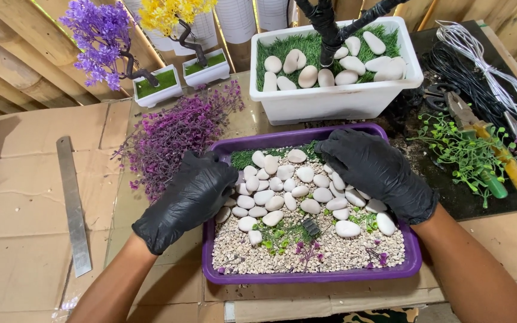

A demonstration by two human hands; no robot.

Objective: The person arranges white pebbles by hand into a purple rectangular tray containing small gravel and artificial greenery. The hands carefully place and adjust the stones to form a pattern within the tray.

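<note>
On the cardboard-covered worktop (25,239), a purple plastic tray (306,277) holds gravel and smooth white stones (288,194). The black-gloved left hand (189,200) and right hand (375,170) rest loosely curled on them, grip holding nothing. Beyond stands a white rectangular planter (330,101).

Hands: 2, black-gloved – left hand (185,200), right hand (378,171).
Purple tray (306,277): 1, filled with gravel.
White pebbles in tray (297,191): about 30 visible; some hidden under hands.
White planters: 3 – 1 large (330,101), 2 small (158,91) (209,72).
White stones in large planter (307,76): about 13.
Small trees: 2 – purple (100,39), yellow (172,15).
Loose purple foliage (175,137): 1 bunch.
Green sprig (468,152): 1.
Metal ruler (73,203): 1.
Wire coils: 2 – white (498,78), black (459,75).
Pliers (480,128): 1.
</note>
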